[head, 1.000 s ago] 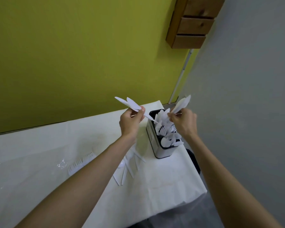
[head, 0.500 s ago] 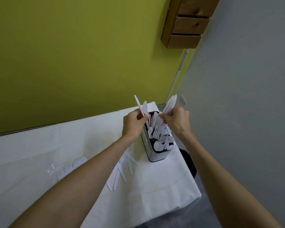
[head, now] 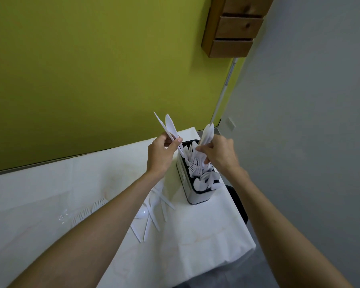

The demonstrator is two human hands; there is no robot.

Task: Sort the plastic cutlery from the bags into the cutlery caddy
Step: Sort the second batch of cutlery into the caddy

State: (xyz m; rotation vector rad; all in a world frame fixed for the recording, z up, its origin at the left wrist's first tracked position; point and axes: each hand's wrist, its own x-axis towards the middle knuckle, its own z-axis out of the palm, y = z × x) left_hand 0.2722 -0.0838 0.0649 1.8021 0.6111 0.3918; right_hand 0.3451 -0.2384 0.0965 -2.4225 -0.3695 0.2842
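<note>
- Head view: our left hand (head: 161, 155) pinches a pair of white plastic knives (head: 168, 129), blades pointing up, handle ends dipping into the far compartment of the dark, white-sided rectangular cutlery caddy (head: 192, 187).
- Our right hand (head: 219, 152) is closed round a second bunch of white plastic knives (head: 207, 133), held upright just above the caddy's far end.
- We judge this to be the dropping-in step: both bunches want lowering handle-first into the far compartment, then letting go without knocking the pieces already standing there.
- In the caddy, forks fill the middle and white spoon bowls (head: 205, 182) crowd the near compartment.
- Loose white plastic cutlery (head: 152, 217) lies on the desk just left of the caddy, with a row of white forks (head: 89, 210) further left, so sorting is not finished.
- The desk (head: 195, 242) wears a white paper cover; the caddy sits near its right edge.
- Room: a yellow-green wall behind, a grey wall right, a small wooden drawer unit (head: 235, 26) mounted high in the corner.
</note>
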